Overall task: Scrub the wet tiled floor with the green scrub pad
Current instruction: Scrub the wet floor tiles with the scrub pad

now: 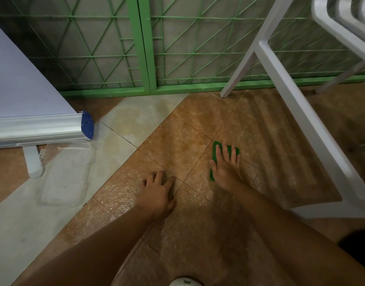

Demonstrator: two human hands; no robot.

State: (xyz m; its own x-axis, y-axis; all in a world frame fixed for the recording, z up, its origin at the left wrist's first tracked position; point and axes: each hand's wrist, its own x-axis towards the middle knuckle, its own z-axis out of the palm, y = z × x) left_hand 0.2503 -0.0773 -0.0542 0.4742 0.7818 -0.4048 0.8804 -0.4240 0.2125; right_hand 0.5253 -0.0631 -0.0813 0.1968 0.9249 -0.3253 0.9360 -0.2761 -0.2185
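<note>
Two bare hands are down on the wet tiled floor (194,129), both arms reaching forward from the bottom of the view. Right hand (224,166): laid palm-down and flat on the green scrub pad (215,150), fingers extended and slightly spread, not curled around it; the pad is pressed between palm and tile, with its green edges showing beyond the fingertips and along the thumb side. Left hand (158,185): resting on the brown tile just beside a grout line, fingers bent and bunched with the tips touching the floor; it holds nothing that can be made out. The two hands are apart, the left nearer the person than the right. The brown tiles around the left hand glisten with fine bubbles or droplets. Surroundings noted: a white plastic chair (280,83) stands to the right, one leg close to the pad; a green metal grille (144,48) runs along the far edge of the floor; a clear plastic container (70,168) lies on the pale tiles to the left, beside a silver roll-up banner base (39,127) with a blue end cap.
</note>
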